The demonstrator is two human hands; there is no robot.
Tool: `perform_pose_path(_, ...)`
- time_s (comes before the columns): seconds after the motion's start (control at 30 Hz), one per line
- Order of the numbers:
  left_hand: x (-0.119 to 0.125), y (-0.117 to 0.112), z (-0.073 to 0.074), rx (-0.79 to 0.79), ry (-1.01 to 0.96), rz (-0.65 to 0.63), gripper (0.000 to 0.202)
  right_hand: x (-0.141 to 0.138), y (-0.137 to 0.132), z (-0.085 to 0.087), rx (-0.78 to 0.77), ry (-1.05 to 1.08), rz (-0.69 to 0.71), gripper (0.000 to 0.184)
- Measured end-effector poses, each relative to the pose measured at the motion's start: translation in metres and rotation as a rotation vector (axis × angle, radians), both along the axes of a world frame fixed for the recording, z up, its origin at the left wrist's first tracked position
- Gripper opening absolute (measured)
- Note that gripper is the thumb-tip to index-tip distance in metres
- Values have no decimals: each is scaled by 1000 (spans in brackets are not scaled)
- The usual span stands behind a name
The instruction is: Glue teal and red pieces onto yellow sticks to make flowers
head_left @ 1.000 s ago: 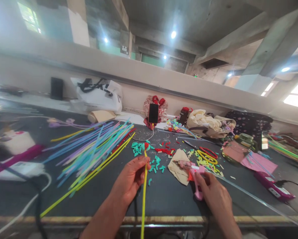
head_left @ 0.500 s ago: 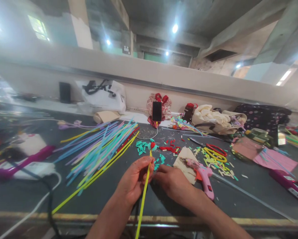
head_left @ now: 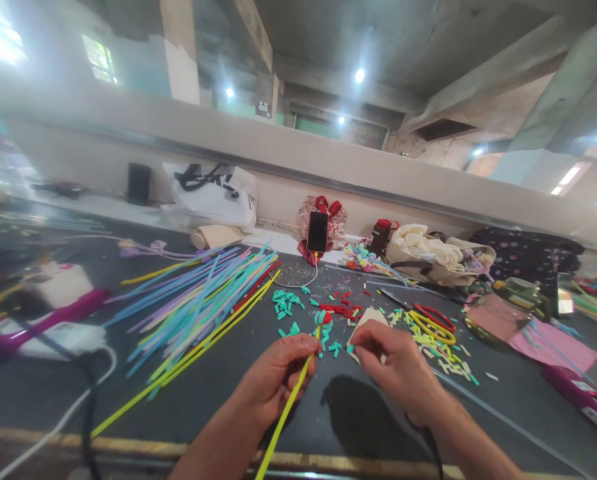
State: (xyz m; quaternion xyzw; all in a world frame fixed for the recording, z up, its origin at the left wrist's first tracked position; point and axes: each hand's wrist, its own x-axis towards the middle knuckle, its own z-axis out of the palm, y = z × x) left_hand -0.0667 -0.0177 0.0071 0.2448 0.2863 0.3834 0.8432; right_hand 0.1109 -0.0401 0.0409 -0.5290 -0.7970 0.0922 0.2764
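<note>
My left hand point(head_left: 283, 373) pinches a long yellow pipe cleaner point(head_left: 284, 421) near its upper end. On that end sits a small red and teal flower head point(head_left: 323, 320), just above my fingertips. My right hand point(head_left: 391, 360) is to the right, thumb and forefinger closed on a small teal piece point(head_left: 350, 349). Loose teal pieces point(head_left: 286, 303) lie on the dark table beyond my left hand, with red pieces point(head_left: 343, 309) further right. A beige scrap point(head_left: 373, 316) is partly covered by my right hand. The pink glue gun is out of sight; a dark cable shows below my right wrist.
A bundle of coloured pipe cleaners point(head_left: 203, 293) spreads to the left. Scissors with red and yellow handles point(head_left: 433, 323) lie right among pale pieces point(head_left: 446, 360). A phone point(head_left: 317, 232) stands plugged in at the back. A purple tool point(head_left: 578, 393) is far right.
My right hand has moved right, away from my left hand, and now pinches a teal piece. The flower head has shifted right and down in view. The glue gun has become hidden.
</note>
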Motion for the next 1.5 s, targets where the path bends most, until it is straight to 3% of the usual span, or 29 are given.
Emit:
perform_pose_path(0.1, 1, -1, -1, -17, -12, -40, 7, 6, 0, 15, 5, 101, -21, 11)
perform_pose_path(0.2, 2, -2, -1, -19, -19, -81, 9, 5, 2, 19, -15, 157, 1, 11)
perform_pose_path(0.47, 5, -1, -7, 31, -8, -75, 10, -10, 8, 2, -115, 339, 54, 7)
perform_pose_path(0.73, 4, 2, -10, 38, -32, -21, 12, -30, -2, -5, 59, 302, 70, 12)
perform_pose_path(1.03, 4, 1, -5, 40, -22, 2, 12, -31, -1, -15, -335, 641, 49, 7)
perform_pose_path(1.2, 5, 1, -9, 47, -22, -9, 15, -33, 1, -19, -386, 736, 45, 11)
perform_pose_path(1.3, 5, 1, -9, 42, -23, 1, 15, -33, 1, -23, -328, 675, 6, 8)
perform_pose_path(1.5, 4, 3, -12, 42, -50, -17, 13, -32, -3, -18, 87, 239, 66, 9)
